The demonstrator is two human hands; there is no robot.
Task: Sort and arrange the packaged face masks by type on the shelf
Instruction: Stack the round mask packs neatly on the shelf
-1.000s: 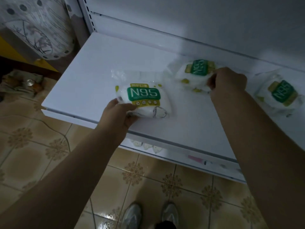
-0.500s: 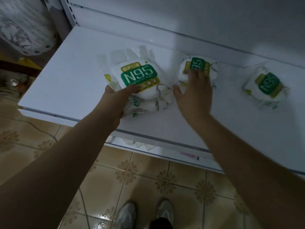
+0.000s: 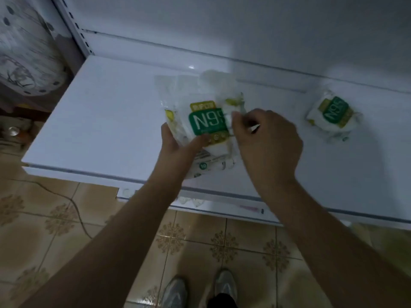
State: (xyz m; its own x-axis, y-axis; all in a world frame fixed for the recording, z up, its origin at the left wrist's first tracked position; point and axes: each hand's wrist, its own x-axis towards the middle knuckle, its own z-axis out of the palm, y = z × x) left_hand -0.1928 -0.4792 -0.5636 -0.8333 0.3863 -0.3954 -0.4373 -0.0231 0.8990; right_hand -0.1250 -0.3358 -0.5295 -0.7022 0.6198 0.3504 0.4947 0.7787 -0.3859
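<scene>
A clear pack of N95 masks (image 3: 205,122) with a green and yellow label is tilted up over the white shelf (image 3: 106,121), with my left hand (image 3: 178,147) gripping its lower left edge. My right hand (image 3: 266,138) holds a second, crumpled mask pack (image 3: 226,94) against the right side of the first. Another pack (image 3: 211,166) lies flat on the shelf beneath my left hand. A further N95 pack (image 3: 331,114) rests alone at the right of the shelf.
The shelf's back panel (image 3: 244,30) rises behind the packs. A slotted upright (image 3: 75,27) and a patterned curtain (image 3: 24,52) stand at the left. A lower shelf edge (image 3: 222,206) juts out over the tiled floor (image 3: 66,230), where my shoes (image 3: 198,290) show.
My right hand picked up the middle pack and carried it left against the pack in my left hand. My left hand lifted its pack higher. The view shifted right.
</scene>
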